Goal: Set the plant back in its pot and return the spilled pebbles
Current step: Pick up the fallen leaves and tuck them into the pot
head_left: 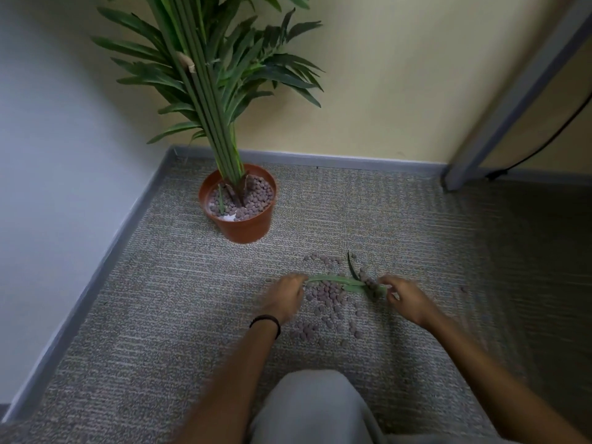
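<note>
Head view is showing a grey carpet [160, 299] running into a corner of the room, and the tall palm-like plant [205, 91] is already standing upright in its terracotta-coloured pot [246, 227] near the carpet's far left corner, with pebbles lying round its stems. That part looks done; the clearing-up is what is remaining.

Both hands are reaching down to the middle of the carpet, well apart from the pot. The left hand [286, 296] is blurring with motion at the left end of a fallen leaf [336, 279], fingers curled; whether they are pinching it I cannot tell. The right hand [407, 299] is curling its fingers at the leaf's other end, and contact there is equally unclear.

The leaf is lying across the spilled pebbles [326, 291], several of them touching or resting against it. Lifting it fast is likely to flick those pebbles further across the carpet; one is already sitting alone off to the right. Scooping in large handfuls is also risking drops on the way to the pot, and knocking the leaning stems could be tipping the plant again.
</note>
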A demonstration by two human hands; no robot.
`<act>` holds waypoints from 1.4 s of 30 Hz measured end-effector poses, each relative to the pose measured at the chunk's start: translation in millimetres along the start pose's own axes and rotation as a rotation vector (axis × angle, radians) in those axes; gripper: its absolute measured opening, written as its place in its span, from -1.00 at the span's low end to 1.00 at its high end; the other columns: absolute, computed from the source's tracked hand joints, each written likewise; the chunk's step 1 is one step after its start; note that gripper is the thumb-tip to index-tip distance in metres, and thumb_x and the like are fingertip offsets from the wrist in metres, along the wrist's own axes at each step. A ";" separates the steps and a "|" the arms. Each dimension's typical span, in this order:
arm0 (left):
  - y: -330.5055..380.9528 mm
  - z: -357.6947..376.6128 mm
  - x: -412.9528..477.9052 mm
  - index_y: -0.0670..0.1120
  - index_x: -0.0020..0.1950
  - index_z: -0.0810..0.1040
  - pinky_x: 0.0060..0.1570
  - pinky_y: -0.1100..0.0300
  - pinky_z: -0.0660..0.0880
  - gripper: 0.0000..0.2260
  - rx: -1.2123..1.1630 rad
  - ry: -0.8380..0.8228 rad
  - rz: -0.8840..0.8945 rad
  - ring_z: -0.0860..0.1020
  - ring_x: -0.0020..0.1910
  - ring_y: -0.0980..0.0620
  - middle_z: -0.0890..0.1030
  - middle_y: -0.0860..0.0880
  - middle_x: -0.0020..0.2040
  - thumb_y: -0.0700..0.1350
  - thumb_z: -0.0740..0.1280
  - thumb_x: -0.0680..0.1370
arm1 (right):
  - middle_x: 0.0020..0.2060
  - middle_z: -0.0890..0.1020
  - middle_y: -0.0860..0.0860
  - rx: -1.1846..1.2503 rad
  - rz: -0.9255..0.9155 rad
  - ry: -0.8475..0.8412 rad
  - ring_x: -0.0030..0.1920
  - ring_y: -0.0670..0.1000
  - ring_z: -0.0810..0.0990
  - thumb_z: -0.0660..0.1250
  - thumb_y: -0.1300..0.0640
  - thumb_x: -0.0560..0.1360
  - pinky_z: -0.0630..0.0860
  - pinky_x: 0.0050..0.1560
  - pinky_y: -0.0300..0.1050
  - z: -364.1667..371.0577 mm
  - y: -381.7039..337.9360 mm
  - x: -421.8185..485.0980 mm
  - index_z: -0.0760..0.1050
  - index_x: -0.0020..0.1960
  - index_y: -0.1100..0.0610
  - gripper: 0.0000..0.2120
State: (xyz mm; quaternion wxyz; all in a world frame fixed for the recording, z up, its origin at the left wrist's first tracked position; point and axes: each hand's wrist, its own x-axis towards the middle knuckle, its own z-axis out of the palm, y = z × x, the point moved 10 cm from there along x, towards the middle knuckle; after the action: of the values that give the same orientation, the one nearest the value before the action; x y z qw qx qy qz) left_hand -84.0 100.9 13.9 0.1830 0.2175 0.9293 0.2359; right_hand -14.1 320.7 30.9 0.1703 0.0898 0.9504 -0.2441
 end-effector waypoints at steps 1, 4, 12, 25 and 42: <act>1.7 4.9 5.2 -0.08 0.31 0.44 0.09 0.00 0.48 -0.70 0.006 -0.011 0.003 0.51 0.11 -0.10 0.53 -0.10 0.16 -0.22 0.12 0.60 | 0.18 0.55 0.16 0.007 0.009 -0.005 0.11 0.15 0.52 0.17 0.29 0.51 0.43 0.04 -0.04 3.8 3.9 3.0 0.44 0.23 0.15 -0.69; 10.7 20.9 19.3 -0.09 0.33 0.43 0.12 0.00 0.47 -0.69 0.026 -0.035 0.036 0.49 0.15 -0.11 0.52 -0.10 0.19 -0.23 0.14 0.59 | 0.12 0.57 0.15 0.040 0.040 -0.003 0.06 0.17 0.54 0.17 0.32 0.49 0.41 -0.02 -0.08 12.7 19.3 9.3 0.47 0.21 0.16 -0.68; 37.9 53.6 46.8 -0.12 0.35 0.41 0.19 -0.02 0.45 -0.68 0.150 -0.093 0.122 0.44 0.26 -0.14 0.49 -0.11 0.29 -0.23 0.14 0.60 | 0.20 0.54 0.16 0.071 0.057 -0.005 0.21 0.15 0.50 0.20 0.31 0.46 0.43 0.22 0.00 38.5 31.7 23.0 0.46 0.24 0.17 -0.65; 3.9 76.5 56.6 -0.12 0.46 0.25 0.36 0.00 0.32 -0.59 0.260 -0.160 0.059 0.32 0.39 -0.12 0.31 -0.12 0.44 -0.21 0.15 0.60 | 0.14 0.46 0.10 -0.049 0.100 0.024 0.10 0.12 0.49 0.28 0.19 0.48 0.48 0.04 -0.08 58.2 26.9 51.1 0.46 0.17 0.13 -0.73; -6.7 25.7 33.6 -0.13 -0.05 0.64 -0.09 0.16 0.47 -0.81 -0.163 0.214 -0.021 0.57 -0.09 -0.01 0.65 -0.05 -0.04 -0.29 0.24 0.53 | -0.05 0.58 0.14 -0.058 0.167 0.178 -0.21 0.09 0.46 0.28 0.26 0.47 0.26 -0.25 -0.15 50.5 27.0 42.2 0.31 0.15 0.18 -0.71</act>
State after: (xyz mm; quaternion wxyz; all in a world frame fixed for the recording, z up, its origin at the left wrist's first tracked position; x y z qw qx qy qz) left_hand -102.9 121.3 -18.7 0.1024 0.1656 0.9235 0.3305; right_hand -32.2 322.8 -37.9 0.1074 0.1850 0.9577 -0.1927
